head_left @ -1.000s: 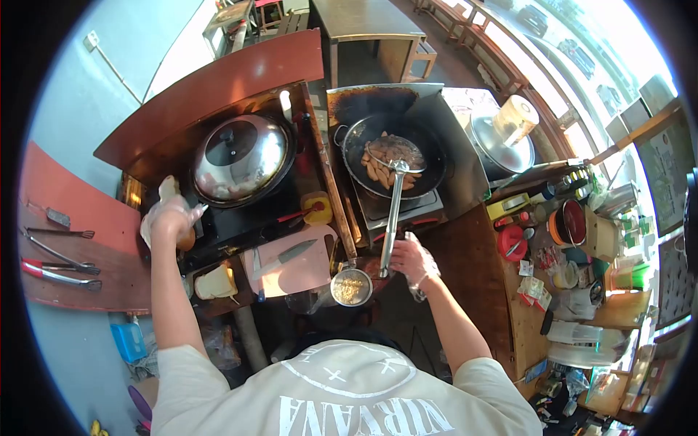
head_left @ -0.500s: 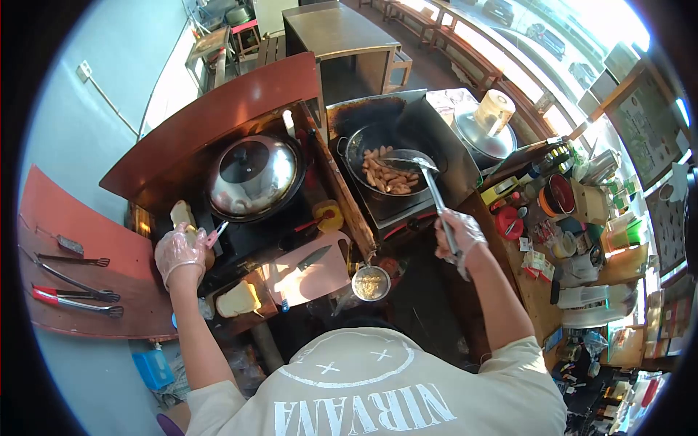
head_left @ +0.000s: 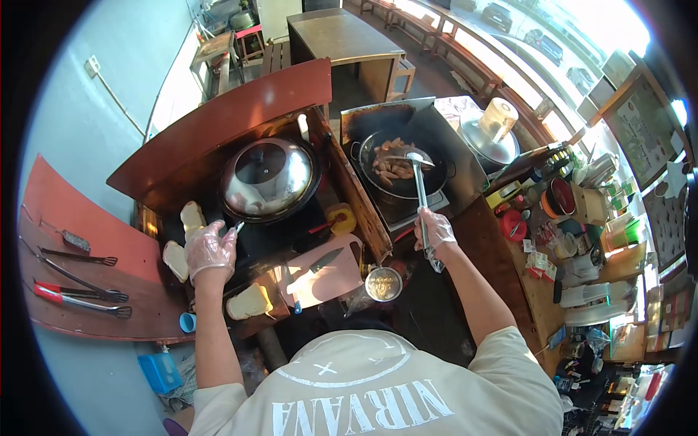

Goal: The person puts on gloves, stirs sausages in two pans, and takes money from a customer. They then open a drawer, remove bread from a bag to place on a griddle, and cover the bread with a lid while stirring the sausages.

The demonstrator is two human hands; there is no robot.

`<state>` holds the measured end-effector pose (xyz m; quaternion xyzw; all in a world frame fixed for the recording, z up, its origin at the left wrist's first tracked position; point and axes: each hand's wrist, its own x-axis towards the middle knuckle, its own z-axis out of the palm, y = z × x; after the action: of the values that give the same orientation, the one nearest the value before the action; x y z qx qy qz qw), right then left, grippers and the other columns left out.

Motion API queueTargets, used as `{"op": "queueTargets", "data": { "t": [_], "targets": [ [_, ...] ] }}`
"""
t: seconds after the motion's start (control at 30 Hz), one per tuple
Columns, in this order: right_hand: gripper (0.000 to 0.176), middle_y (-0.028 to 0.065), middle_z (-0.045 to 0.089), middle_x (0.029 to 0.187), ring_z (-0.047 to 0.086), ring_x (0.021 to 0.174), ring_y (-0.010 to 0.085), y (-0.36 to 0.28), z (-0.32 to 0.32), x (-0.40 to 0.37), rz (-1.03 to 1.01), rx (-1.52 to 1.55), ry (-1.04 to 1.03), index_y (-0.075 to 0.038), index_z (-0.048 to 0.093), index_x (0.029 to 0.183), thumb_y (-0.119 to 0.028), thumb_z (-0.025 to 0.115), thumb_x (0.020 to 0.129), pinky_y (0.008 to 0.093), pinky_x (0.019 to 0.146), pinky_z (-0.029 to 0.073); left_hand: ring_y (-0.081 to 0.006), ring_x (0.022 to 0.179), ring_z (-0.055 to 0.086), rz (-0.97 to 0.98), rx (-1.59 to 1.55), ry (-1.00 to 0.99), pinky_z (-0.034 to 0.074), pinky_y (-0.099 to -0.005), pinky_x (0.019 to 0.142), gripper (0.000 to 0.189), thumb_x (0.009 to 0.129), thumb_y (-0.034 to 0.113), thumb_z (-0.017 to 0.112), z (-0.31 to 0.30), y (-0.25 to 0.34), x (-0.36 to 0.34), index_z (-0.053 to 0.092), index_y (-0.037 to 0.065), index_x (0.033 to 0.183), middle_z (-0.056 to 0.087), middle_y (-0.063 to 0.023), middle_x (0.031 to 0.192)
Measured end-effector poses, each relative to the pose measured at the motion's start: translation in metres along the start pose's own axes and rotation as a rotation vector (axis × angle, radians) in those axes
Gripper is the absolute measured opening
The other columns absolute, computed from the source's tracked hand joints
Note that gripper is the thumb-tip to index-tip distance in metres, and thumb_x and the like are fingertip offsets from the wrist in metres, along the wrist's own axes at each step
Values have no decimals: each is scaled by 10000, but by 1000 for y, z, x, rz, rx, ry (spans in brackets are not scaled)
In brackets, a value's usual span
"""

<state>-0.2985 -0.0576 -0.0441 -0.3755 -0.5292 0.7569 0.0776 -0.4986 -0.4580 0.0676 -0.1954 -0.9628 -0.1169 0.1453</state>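
Note:
My right hand, in a clear plastic glove, is wrapped round the handle of a metal skimmer. The skimmer's head is among browned pieces of food in a black wok. My left hand, also gloved, is closed round something thin with a light tip, mostly hidden by the fingers. It is over the dark counter beside slices of bread, left of a lidded pan. More bread lies nearer to me.
A knife lies on a pink board. A bowl of chopped bits stands right of it. Tongs hang or lie at the left. A lidded pot is beyond the wok. Seasonings and containers crowd the right counter.
The skimmer has shifted within the wok, and the food has been stirred toward the far left. My left hand has moved right, showing more bread beside it. The view has shifted slightly.

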Motion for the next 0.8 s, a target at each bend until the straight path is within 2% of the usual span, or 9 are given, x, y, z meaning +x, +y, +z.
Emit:
{"op": "queueTargets", "data": {
  "t": [0.13,0.17,0.27,0.33,0.37,0.47,0.6,0.73,0.8],
  "targets": [
    [397,26,472,550,455,421,165,-2,1,20,-67,31,-13,-90,536,792,-443,530,975,347,422,452,-334,953,626,13,-39,-14,487,-447,849,234,857,312,655,40,-3,40,710,118,977,672,-143,920],
    [398,29,476,550,457,420,167,-1,1,31,-63,35,-20,-88,536,794,-443,536,972,347,422,451,-333,968,623,25,-10,-81,486,-444,865,247,861,309,643,51,-1,55,702,105,988,676,-139,939],
    [404,27,480,546,458,406,170,4,-1,62,-51,25,-36,-85,536,790,-445,528,972,340,399,437,-330,1009,621,152,69,-31,481,-432,905,279,866,296,633,81,7,89,696,96,1050,680,-138,1022],
    [402,28,487,554,455,405,172,-1,-2,63,27,13,-33,-84,537,791,-446,532,968,339,398,433,-321,1077,612,141,67,49,464,-414,962,383,882,306,624,94,18,107,646,91,1198,660,-148,1142],
    [402,28,487,554,455,405,172,-1,-9,59,26,15,-28,-84,537,791,-446,532,968,339,398,433,-321,1077,612,146,65,48,464,-414,962,383,882,306,624,98,22,116,646,91,1198,660,-148,1142],
    [386,22,497,563,454,404,159,-15,-28,20,175,-75,-80,-88,542,780,-425,534,969,329,391,428,-310,1167,579,30,225,-167,434,-416,1018,519,929,395,559,113,30,138,519,129,1373,619,-148,1245],
    [387,23,494,555,446,394,140,-25,-62,-18,192,-132,-99,-85,551,772,-424,533,959,303,389,425,-304,1181,571,44,300,-235,430,-421,1022,496,954,420,493,124,32,150,530,149,1368,612,-131,1262],
    [413,21,482,540,437,392,137,-47,-74,-49,155,-174,-64,-79,546,744,-435,539,954,305,383,411,-326,1144,591,2,231,-190,442,-433,1004,499,918,405,569,115,50,155,563,122,1329,650,-158,1180],
    [410,22,484,541,439,394,135,-59,-75,-65,183,-152,-53,-80,546,744,-433,539,955,302,382,406,-332,1109,611,-33,204,-84,458,-438,981,476,891,374,616,109,62,154,600,103,1282,661,-164,1154]
  ]
}}
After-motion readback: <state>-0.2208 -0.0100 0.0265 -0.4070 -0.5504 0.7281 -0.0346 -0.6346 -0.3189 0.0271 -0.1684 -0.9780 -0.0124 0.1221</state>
